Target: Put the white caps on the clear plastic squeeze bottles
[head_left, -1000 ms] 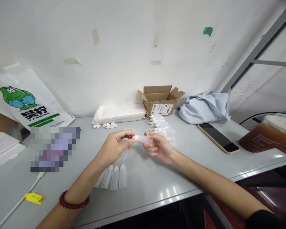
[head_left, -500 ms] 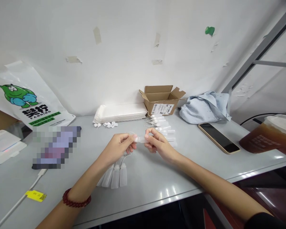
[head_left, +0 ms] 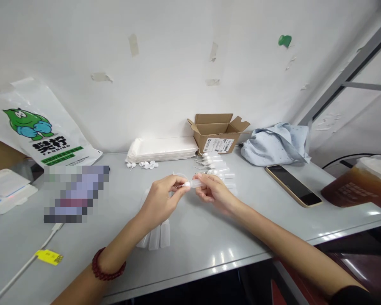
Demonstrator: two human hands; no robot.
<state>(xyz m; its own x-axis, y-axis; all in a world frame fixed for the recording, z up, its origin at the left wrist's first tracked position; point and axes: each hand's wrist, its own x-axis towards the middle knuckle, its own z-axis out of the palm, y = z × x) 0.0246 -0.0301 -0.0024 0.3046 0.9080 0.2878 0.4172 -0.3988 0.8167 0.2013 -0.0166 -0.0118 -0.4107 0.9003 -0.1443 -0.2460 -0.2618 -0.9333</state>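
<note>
Item: small bottle (head_left: 195,183), clear plastic, held level above the surface (head_left: 209,241) between both hands, in front of the person, clear of everything lying on it.

Left hand (head_left: 163,197): closed; thumb and forefinger are pinched on the white cap (head_left: 186,184) at the bottle's left end. A red bead bracelet (head_left: 108,264) is worn on this wrist.

Right hand (head_left: 212,192): closed; the bottle's body is gripped in the fingertips.

Change noted over the last second: the two hands have been brought closer together, so that less of the bottle is left showing between them; the pinch on the cap has been kept throughout. The pair has also been carried slightly to the right and away from the body. Whether the cap is being turned cannot be told.

Also changed: more of the group of like bottles (head_left: 160,237) lying on the surface is now covered by the left forearm.

Unmoved on the surface:
- a row of bottles (head_left: 217,169) just behind the right hand
- an open cardboard box (head_left: 217,133) at the wall
- a stack of white packets (head_left: 161,149) beside the box
- loose caps (head_left: 144,164) in front of that stack
- a phone (head_left: 292,185), face up, to the right
- a blue cloth (head_left: 274,142) behind the phone
- a lidded drink cup (head_left: 358,182) at the right edge
- a printed plastic bag (head_left: 41,127) at the left wall
- a cable with a yellow tag (head_left: 47,256) at the near left
</note>
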